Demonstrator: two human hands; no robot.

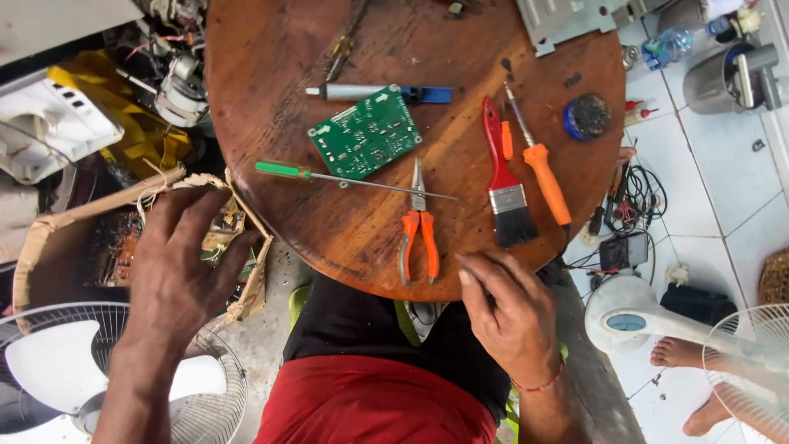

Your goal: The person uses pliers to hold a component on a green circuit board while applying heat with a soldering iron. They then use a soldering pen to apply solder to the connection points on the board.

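Left hand (177, 271) reaches off the round wooden table (271, 49) into a torn cardboard box (49, 247) beside its lower left edge, fingers spread over the circuit boards (111, 247) inside; whether it grips one cannot be told, since the palm hides the contact. Right hand (509, 316) rests at the table's near rim, fingers loosely curled and holding nothing, just right of the orange-handled pliers (418, 230). At the table's middle lies a green circuit board (366, 131), with a green-handled screwdriver (329, 175) along its near side, the shaft reaching the pliers' tip. Beyond the board lies a grey and blue pen-shaped tool (378, 93). Right of the pliers lie a red-handled paintbrush (503, 177) and an orange-handled tool (538, 164), its tip too thin to identify. Near the table's right edge sits a small round blue tin (587, 116) with dark contents. A grey metal plate (567, 20) at the far rim is cut off by the frame. Two white fans (49, 370) (657, 321) stand on the floor, both partly cropped.
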